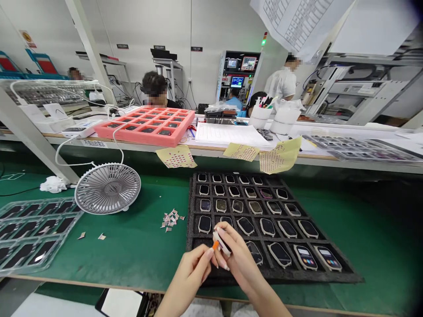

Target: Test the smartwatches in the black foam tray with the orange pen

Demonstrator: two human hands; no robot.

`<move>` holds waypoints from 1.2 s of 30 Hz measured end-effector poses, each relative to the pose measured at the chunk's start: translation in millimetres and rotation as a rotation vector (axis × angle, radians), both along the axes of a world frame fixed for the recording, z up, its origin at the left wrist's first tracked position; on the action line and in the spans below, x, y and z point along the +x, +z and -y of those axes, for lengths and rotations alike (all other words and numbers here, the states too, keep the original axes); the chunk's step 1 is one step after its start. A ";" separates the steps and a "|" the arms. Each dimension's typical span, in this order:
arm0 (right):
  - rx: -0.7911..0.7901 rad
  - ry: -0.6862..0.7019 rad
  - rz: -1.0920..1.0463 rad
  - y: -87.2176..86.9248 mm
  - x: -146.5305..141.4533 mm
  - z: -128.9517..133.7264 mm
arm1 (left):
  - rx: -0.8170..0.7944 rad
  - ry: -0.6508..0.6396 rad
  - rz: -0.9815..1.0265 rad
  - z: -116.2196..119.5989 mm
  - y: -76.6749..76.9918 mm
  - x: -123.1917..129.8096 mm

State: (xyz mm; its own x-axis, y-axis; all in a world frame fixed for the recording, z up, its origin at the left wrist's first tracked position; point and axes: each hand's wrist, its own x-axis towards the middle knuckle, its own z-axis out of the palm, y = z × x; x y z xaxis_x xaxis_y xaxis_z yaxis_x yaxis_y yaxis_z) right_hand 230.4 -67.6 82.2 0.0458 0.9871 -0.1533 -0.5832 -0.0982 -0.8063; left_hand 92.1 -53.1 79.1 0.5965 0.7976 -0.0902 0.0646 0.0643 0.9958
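Note:
My right hand (238, 253) is closed around a white-edged watch case (223, 245), held tilted above the near left part of a black foam tray (228, 274). Beside it, my left hand (197, 265) pinches a small orange piece (216, 245) against the side of the case. Rows of watches, such as one with a lit screen (306, 257), sit in the tray's compartments. A small pile of pinkish scraps (172, 219) lies on the green mat left of the tray.
A grey fan (108, 188) stands at the left, behind a clear tray of dark parts (49, 240). The shelf edge (211, 152) runs across behind the foam tray, bearing a pink foam tray (142, 137), papers (231, 133) and white cups (260, 118). Several people are beyond.

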 end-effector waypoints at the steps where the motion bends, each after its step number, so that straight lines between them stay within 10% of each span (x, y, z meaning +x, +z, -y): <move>1: 0.001 -0.009 -0.003 0.6 -0.6 0.3 | 0.008 -0.005 0.008 0.3 1.0 2.4; 14: 0.041 -0.106 0.111 2.3 -2.7 -1.0 | 0.085 0.002 -0.037 -1.5 5.1 4.4; 25: -0.137 0.023 -0.306 -1.6 -9.2 -4.8 | 0.028 0.011 0.071 -0.4 -4.4 10.0; 36: 0.043 -0.059 0.102 -11.4 -18.7 4.9 | 0.038 0.248 0.064 -8.2 -13.5 8.5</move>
